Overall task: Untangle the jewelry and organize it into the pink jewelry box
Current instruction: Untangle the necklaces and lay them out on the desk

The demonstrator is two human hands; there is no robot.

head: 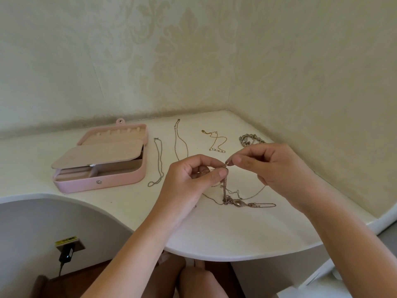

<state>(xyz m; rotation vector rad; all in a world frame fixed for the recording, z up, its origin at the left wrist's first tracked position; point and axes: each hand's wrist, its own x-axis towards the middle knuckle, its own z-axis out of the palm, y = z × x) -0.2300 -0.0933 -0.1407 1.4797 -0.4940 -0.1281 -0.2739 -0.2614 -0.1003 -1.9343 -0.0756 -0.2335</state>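
A tangle of thin chains [233, 202] lies on the white corner table [214, 237], part of it lifted up between my hands. My left hand [193, 179] pinches the raised strands between thumb and forefinger. My right hand [268, 166] pinches the chain end just to the right of it, fingertips almost touching. The pink jewelry box [120, 181] stands open at the left, its inner flap [101, 152] half lowered over the compartments.
Laid out apart behind my hands are a silver chain [158, 162], a longer silver chain [179, 138], a gold chain with pearls [216, 141] and a beaded bracelet [247, 139]. Wallpapered walls close the corner. A plug sits in a socket [67, 247] below left.
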